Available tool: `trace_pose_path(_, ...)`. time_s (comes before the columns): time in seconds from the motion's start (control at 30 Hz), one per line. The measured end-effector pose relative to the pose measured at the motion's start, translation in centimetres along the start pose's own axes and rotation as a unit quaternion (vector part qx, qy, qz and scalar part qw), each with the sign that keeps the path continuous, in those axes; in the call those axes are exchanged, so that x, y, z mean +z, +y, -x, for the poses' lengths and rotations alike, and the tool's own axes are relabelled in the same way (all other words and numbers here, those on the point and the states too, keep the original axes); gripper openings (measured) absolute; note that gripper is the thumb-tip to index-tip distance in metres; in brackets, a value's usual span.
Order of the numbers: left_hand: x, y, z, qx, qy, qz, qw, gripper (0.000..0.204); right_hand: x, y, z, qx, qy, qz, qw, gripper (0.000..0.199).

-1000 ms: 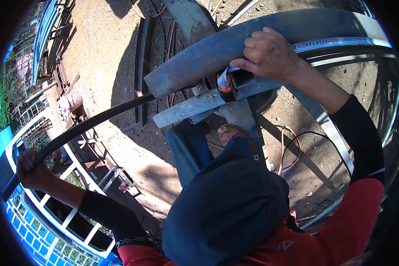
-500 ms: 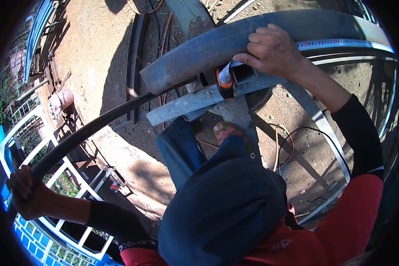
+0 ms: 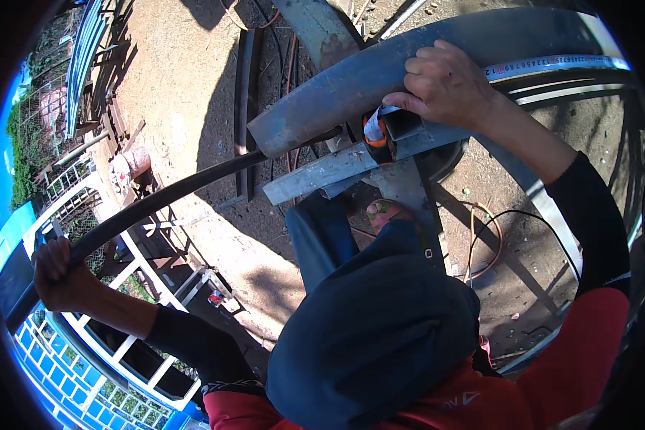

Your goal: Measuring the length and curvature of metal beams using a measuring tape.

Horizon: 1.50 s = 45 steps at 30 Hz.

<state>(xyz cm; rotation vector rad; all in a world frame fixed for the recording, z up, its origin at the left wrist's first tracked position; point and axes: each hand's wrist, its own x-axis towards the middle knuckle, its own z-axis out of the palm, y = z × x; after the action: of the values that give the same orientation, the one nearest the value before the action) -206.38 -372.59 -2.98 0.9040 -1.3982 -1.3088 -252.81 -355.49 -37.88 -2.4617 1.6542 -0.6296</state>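
My left hand (image 3: 63, 278) is closed round a long dark pipe (image 3: 161, 201) at the far left. That pipe slants up to the right, its far end by the near edge of a broad, gently curved steel piece (image 3: 330, 89). Over this steel piece my right hand (image 3: 448, 82) lies with curled fingers, its thumb pinning the blade of a tape measure. Right of that hand the white tape blade (image 3: 552, 63) runs along the steel's edge. The orange and black tape measure case (image 3: 380, 140) hangs below my thumb, against a grey steel bar (image 3: 322, 172).
A dark steel channel (image 3: 248, 107) lies on the ground beyond the pipe. White metal frames (image 3: 132, 276) stand at lower left, near a pinkish bucket (image 3: 132, 165). Hoses and a black cable (image 3: 530, 212) curl over the dirt at right. My sandalled foot (image 3: 385, 213) is beneath the work.
The view has shifted, so most things sit farther right. My left hand and the pipe's near end have risen slightly in the picture. My right hand still pins the tape blade.
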Motion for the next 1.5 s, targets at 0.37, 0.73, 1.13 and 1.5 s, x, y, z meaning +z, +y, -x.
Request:
trace_pose_path(0.37,-0.2,0.7,-0.3,-0.015,-0.038,-0.008,0.999,0.03,0.3,0.0,-0.1,-0.02,0.016,-0.001,1.0,0.048)
trace_pose_path(0.73,0.3,0.4,3.4,0.028,-0.013,0.009,0.999,0.024,-0.2,0.0,-0.1,-0.003,-0.002,0.024,1.0,0.047)
trace_pose_path(1.13,0.0,2.7,4.3,0.039,-0.032,-0.018,0.999,0.024,0.1,0.1,0.2,-0.021,0.018,0.021,0.999,0.049)
trace_pose_path(1.5,-6.7,0.5,1.0,-0.036,-0.039,0.012,0.999,0.03,0.1,0.1,0.2,-0.002,-0.005,0.019,1.0,0.051)
